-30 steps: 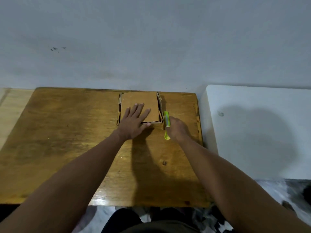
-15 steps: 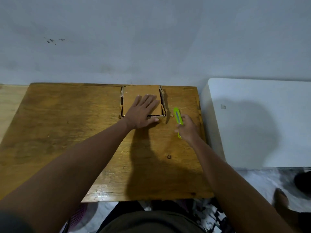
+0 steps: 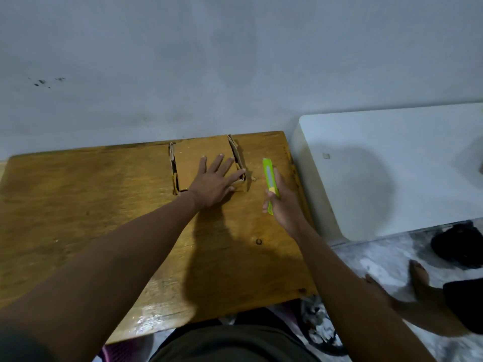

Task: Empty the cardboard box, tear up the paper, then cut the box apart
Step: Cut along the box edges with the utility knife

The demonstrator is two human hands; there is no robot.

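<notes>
A brown cardboard box (image 3: 193, 155) lies flattened on the wooden table (image 3: 78, 205), close to the far edge by the wall, its side flaps standing up left and right. My left hand (image 3: 214, 182) presses flat on the box's near right part, fingers spread. To the right of the box, my right hand (image 3: 283, 205) grips a lime-green utility knife (image 3: 269, 178), its tip pointing away from me. The knife is a short way clear of the box's right flap. No paper is in view.
A white surface (image 3: 405, 165) adjoins the table on the right. Another person's foot (image 3: 418, 278) and a dark object (image 3: 457, 244) are on the mottled floor at the lower right. A grey wall rises behind the table.
My right hand has drawn the knife away from the box's right edge, toward the right. My left hand stays pressed on the box. The camera has tilted and shifted left.
</notes>
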